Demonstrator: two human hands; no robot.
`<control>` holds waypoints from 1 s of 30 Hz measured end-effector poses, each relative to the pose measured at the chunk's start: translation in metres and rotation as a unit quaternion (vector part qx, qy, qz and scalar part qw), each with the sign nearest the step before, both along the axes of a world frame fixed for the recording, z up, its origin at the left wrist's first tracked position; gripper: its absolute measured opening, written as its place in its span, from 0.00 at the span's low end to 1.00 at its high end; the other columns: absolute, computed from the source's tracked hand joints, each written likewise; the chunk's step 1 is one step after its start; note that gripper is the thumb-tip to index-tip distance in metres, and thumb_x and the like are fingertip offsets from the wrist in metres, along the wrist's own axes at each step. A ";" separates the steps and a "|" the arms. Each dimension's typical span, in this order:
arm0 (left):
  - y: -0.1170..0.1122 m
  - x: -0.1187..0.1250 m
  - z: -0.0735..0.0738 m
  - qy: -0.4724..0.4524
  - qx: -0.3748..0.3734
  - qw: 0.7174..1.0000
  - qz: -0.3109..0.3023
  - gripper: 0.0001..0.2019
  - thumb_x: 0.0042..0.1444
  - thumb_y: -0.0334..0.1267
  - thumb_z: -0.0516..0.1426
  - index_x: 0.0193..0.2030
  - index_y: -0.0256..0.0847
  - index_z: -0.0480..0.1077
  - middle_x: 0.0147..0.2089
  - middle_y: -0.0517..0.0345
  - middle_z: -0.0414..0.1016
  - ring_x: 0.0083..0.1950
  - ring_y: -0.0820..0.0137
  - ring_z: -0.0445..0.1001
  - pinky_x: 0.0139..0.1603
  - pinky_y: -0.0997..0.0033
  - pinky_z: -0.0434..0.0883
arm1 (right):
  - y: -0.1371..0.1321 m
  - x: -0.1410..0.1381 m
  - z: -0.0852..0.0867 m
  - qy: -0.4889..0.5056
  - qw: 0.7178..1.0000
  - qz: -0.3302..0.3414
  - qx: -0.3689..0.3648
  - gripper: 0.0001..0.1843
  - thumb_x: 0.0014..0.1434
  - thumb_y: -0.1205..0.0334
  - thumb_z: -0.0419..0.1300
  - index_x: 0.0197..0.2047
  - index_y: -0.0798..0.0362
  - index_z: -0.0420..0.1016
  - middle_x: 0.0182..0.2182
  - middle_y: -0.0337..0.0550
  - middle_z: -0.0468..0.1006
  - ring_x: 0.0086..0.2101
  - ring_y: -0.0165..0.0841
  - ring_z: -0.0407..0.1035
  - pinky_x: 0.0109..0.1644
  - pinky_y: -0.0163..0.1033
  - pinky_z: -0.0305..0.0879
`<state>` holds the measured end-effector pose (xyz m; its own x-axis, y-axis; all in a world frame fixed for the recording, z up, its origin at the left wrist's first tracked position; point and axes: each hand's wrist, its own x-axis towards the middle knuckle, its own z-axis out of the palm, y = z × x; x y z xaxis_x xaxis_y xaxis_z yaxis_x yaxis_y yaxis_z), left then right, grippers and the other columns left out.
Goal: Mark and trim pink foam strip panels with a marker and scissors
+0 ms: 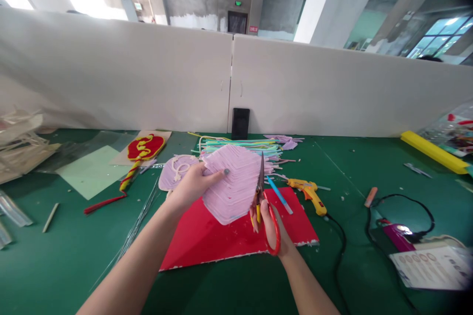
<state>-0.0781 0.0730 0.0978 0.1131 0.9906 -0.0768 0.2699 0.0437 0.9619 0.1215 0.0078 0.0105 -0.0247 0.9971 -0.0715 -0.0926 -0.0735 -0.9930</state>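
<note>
My left hand (197,182) pinches the left edge of a lilac panel (232,187) made of pipe-cleaner strips laid in a chevron, thumb on its face. Red-handled scissors (273,231) are in my right hand (271,219), blades pointing up beside the panel's right edge. Whether the blades touch the panel I cannot tell. A second lilac piece (172,177) with a cream cord design lies behind my left hand. Beneath the panel is a red board (207,243) on the green table (229,290).
Behind the panel lie pastel pipe cleaners (240,145). To the right are a blue stick (280,196), a yellow glue gun (310,194) with its cord, and a purple device (397,236). Leftward are wires (138,226) and a red-yellow fan-shaped craft (146,147). A phone (241,123) leans on the partition.
</note>
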 end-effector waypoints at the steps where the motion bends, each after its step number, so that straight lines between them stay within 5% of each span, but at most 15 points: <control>1: 0.000 0.000 0.000 0.005 0.002 1.000 -0.003 0.18 0.47 0.53 0.63 0.35 0.38 0.75 0.32 0.55 0.80 0.34 0.64 0.78 0.27 0.73 0.72 | 0.000 0.000 0.001 0.002 1.000 -0.003 -0.003 0.33 0.54 0.27 0.51 0.31 0.53 0.68 0.21 0.34 0.65 0.16 0.23 0.56 0.19 0.31 0.53; 17: 0.002 0.000 -0.001 0.026 0.007 1.000 -0.008 0.17 0.47 0.51 0.63 0.29 0.37 0.72 0.26 0.57 0.77 0.28 0.68 0.74 0.21 0.76 0.66 | -0.001 0.002 -0.004 -0.001 1.000 0.004 -0.008 0.29 0.60 0.32 0.49 0.29 0.52 0.65 0.16 0.31 0.60 0.15 0.23 0.54 0.17 0.30 0.52; 30: 0.003 -0.003 0.000 0.017 -0.012 1.000 0.001 0.16 0.45 0.50 0.63 0.31 0.39 0.74 0.29 0.56 0.79 0.30 0.65 0.76 0.26 0.72 0.71 | -0.002 -0.001 0.012 -0.015 0.998 -0.020 -0.055 0.33 0.49 0.25 0.54 0.24 0.50 0.59 0.11 0.28 0.57 0.11 0.22 0.51 0.12 0.30 0.47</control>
<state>-0.0807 0.0762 0.0973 0.1084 0.9887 -0.1039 0.3020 0.0669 0.9510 0.1206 0.0062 0.0223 0.0178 0.9834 -0.1808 -0.0682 -0.1792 -0.9814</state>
